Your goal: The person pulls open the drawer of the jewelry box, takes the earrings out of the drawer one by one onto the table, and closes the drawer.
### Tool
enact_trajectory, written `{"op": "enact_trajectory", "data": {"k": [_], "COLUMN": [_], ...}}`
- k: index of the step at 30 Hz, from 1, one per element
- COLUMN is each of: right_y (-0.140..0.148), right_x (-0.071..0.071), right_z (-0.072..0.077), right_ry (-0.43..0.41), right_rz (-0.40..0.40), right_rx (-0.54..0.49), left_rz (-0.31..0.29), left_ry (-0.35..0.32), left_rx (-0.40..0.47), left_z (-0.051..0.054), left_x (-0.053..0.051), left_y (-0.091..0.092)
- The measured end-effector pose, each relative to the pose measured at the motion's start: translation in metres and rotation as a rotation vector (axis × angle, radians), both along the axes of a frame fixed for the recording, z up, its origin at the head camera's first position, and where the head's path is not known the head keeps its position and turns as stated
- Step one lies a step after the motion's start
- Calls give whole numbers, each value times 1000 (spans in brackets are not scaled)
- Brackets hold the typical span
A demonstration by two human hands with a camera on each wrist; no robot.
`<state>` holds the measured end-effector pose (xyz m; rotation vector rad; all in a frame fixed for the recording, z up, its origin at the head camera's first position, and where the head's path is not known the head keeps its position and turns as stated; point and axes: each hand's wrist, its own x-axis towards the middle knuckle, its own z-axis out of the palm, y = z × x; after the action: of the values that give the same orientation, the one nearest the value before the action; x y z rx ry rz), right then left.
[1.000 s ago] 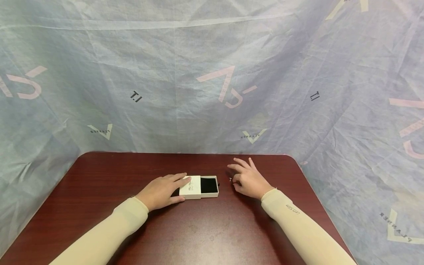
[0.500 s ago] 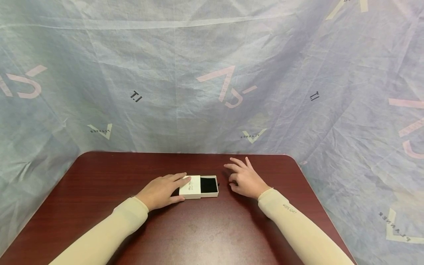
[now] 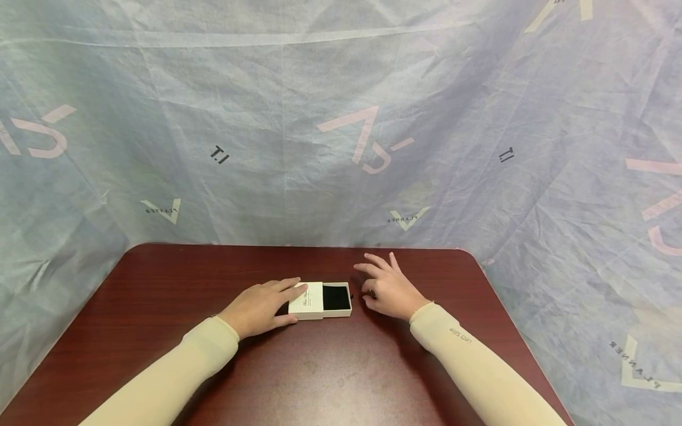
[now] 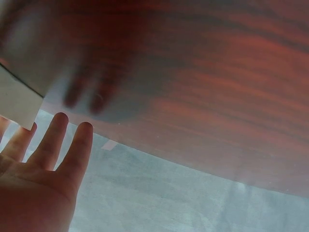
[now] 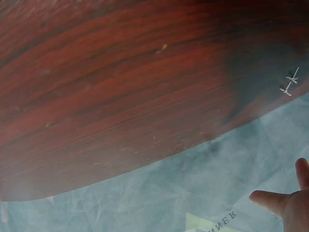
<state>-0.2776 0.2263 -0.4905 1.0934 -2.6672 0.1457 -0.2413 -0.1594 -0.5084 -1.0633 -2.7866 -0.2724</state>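
Note:
A small white slide-out box (image 3: pixel 306 307) with black script lies on the table, its tray pulled partly out to the right. Black lining (image 3: pixel 335 297) fills the tray, and a little black tab shows at its right end. My left hand (image 3: pixel 259 306) holds the sleeve, thumb at the near side and fingers over the top and far side. Just right of the tray is my right hand (image 3: pixel 391 290), thumb and index bent toward each other, other fingers spread. A thin white piece with crossbars (image 5: pixel 290 81) shows in the right wrist view; whether the fingertips pinch it is hidden.
Both hands work over a glossy dark red wood table (image 3: pixel 298 373) with rounded far corners. Grey printed cloth (image 3: pixel 282 148) hangs behind it and along both sides. A tiny pale speck (image 5: pixel 164 47) lies on the tabletop in the right wrist view.
My right hand has moved left, nearer the box tray. The small white T-shaped piece seen beside its fingertips no longer shows in the head view. Left hand and box have stayed still.

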Motion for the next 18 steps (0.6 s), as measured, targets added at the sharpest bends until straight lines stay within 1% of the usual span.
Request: {"op": "enact_trajectory", "data": {"k": [1,4,6,8,11,12,15,18], "right_y": [-1,-2,-3,-4,-5,-6,-7,-9], "right_x": [0,1,2,2,2,2,1,1], "right_z": [0,0,0,0,-2,-2,-4,-5], "right_ry": [-4,-9,-6,-2,8,12,30,49], "right_rz": [-1,-4,-4,-2,4,7,16,28], "right_rx": [0,0,-2,-1,4,6,13,9], "left_rz": [8,27,30,27,3,-4,-16,-2], "left_ry": [-21,-34,-34,-39,-27,-6,2,-6], "left_rx": [-10,-44,-53,-42,-7,3,14,1], "left_z": [6,5,5,5,7,0,-1,-3], "left_x": [3,2,1,2,3,-1,-1,-3], "left_y": [2,4,4,4,3,1,-1,0]}}
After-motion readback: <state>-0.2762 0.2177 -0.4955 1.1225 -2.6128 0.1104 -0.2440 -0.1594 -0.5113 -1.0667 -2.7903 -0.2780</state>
